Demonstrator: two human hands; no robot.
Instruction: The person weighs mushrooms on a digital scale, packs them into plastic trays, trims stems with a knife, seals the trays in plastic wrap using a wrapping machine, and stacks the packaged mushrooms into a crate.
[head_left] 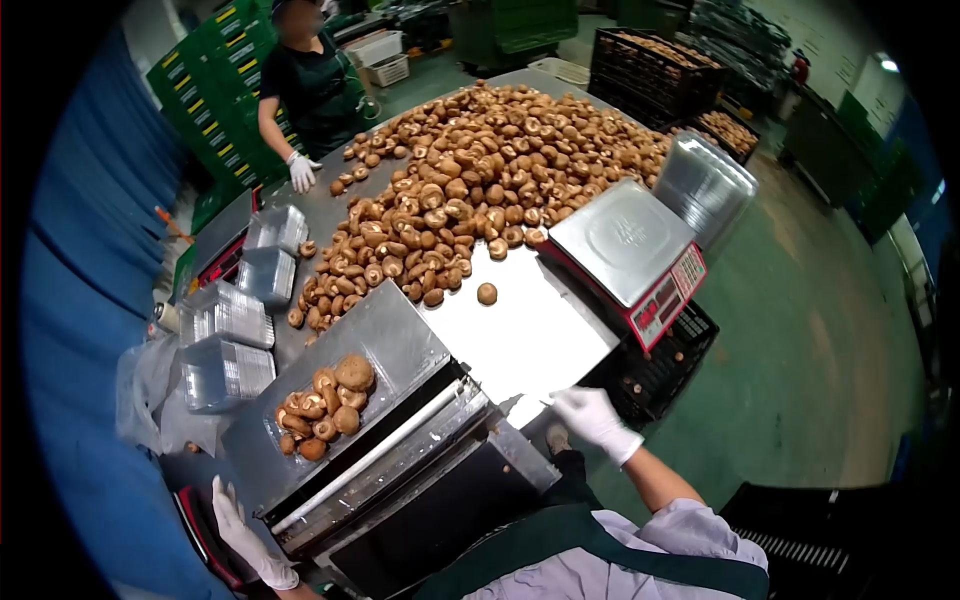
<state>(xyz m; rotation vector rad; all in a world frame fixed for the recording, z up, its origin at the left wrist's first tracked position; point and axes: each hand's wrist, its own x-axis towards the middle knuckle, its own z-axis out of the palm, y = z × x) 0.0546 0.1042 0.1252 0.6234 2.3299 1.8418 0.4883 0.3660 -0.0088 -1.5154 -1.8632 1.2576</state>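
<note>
My left hand (245, 538), in a white glove, is at the lower left beside a metal wrapping machine (400, 450). Its fingers are stretched out and it holds nothing. My right hand (596, 420), also gloved, is at the near corner of the bright white tabletop (520, 335). Its fingertips are pressed together; whatever they hold, if anything, is too small to make out. On the machine's metal plate (270, 385) lies a group of brown mushrooms (325, 405), seemingly in a clear tray. A single mushroom (487, 293) sits on the white surface.
A large heap of mushrooms (480, 170) covers the table behind. A scale (625, 240) stands at right with stacked clear trays (705, 180) beside it. More clear trays (228, 375) are at left. A co-worker (315, 90) stands across the table, near green crates (215, 90).
</note>
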